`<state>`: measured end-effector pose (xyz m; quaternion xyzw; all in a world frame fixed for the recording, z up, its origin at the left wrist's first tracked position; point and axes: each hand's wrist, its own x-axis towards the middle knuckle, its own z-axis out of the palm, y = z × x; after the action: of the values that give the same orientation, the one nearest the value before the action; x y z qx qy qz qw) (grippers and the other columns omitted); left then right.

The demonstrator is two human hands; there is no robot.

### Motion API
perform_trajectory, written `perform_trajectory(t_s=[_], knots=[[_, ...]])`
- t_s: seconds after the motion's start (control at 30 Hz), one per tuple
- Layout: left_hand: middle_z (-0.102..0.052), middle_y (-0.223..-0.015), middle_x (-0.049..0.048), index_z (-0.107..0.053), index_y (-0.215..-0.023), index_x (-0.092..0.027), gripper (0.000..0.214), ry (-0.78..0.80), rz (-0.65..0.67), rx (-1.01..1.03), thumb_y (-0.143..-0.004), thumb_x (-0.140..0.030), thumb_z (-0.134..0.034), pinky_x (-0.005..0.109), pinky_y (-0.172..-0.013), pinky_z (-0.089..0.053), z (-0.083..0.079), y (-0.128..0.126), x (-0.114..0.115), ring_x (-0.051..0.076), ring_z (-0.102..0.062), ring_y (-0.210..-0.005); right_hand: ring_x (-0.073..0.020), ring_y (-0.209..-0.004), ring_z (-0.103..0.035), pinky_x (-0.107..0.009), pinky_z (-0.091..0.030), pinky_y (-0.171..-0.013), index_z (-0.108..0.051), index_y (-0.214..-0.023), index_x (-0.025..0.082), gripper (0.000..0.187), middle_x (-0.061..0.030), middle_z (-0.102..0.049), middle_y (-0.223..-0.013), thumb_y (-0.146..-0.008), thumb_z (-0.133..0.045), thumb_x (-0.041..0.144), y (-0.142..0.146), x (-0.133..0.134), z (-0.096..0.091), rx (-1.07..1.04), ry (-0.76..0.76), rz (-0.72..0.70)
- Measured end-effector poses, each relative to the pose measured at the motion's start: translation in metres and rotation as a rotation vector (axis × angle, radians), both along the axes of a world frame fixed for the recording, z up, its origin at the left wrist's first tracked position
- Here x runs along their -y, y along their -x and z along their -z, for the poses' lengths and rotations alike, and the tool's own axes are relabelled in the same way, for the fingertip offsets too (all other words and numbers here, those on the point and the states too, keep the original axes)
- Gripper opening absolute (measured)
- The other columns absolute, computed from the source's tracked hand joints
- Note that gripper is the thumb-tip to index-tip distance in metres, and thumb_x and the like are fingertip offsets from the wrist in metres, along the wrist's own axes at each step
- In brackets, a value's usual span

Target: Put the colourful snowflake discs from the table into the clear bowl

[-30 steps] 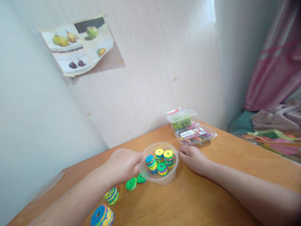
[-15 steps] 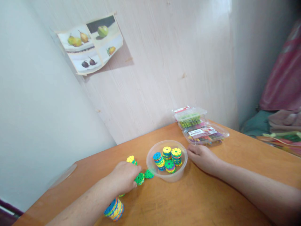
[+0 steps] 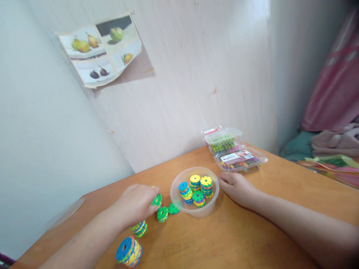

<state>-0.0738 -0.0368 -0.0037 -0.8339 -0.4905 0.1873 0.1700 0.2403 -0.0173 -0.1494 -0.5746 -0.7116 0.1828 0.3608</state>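
Clear tub (image 3: 206, 210) is on the worktop (image 3: 238, 239) with four stacks of notched discs (image 3: 198, 198) inside. Left of the tub, my left hand (image 3: 137, 201) has its fingers pinched on a green-topped stack (image 3: 157, 201), other stacks nearby. Right hand (image 3: 238, 189) is curled at the tub's right rim, can't tell if those fingers are gripping it.

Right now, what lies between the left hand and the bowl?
In the head view, a green-topped stack and a green disc lie between the left hand and the bowl, nearer the camera.
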Motion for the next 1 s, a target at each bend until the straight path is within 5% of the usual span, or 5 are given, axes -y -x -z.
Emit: perform_trajectory(t_s=[0.2,0.5,1.0], knots=[[-0.074,-0.092,0.0039,-0.06,-0.116,-0.03,0.034,-0.108,0.119,0.142,-0.087,-0.044,-0.05,0.033,-0.067,-0.044,-0.033,-0.033,-0.002,0.026,-0.068,-0.085,-0.0135,-0.064,-0.051,-0.026,-0.031,-0.057,-0.045,-0.062,0.019,0.031,-0.0001,-0.058,-0.064,-0.089,-0.041,0.035,0.001,0.001,-0.004,0.004,0.004,0.009],[-0.073,-0.092,0.004,-0.065,-0.106,-0.029,0.029,0.064,0.242,0.069,-0.079,-0.039,-0.061,0.03,-0.068,-0.048,0.001,-0.102,-0.01,0.025,-0.069,-0.088,-0.014,-0.065,-0.052,-0.025,-0.032,-0.058,-0.046,-0.062,0.019,0.032,-0.0005,-0.06,-0.064,-0.088,-0.043,0.037,0.003,0.003,-0.008,-0.039,0.013,0.028],[-0.076,-0.1,-0.0037,-0.072,-0.102,-0.038,0.028,0.223,0.328,0.12,-0.081,-0.029,-0.057,0.026,-0.071,-0.047,0.02,-0.101,-0.019,0.02,-0.068,-0.093,-0.0137,-0.064,-0.051,-0.025,-0.033,-0.058,-0.045,-0.06,0.019,0.034,0.0,-0.058,-0.063,-0.088,-0.044,0.038,0.003,0.001,-0.005,-0.041,0.003,0.03]])
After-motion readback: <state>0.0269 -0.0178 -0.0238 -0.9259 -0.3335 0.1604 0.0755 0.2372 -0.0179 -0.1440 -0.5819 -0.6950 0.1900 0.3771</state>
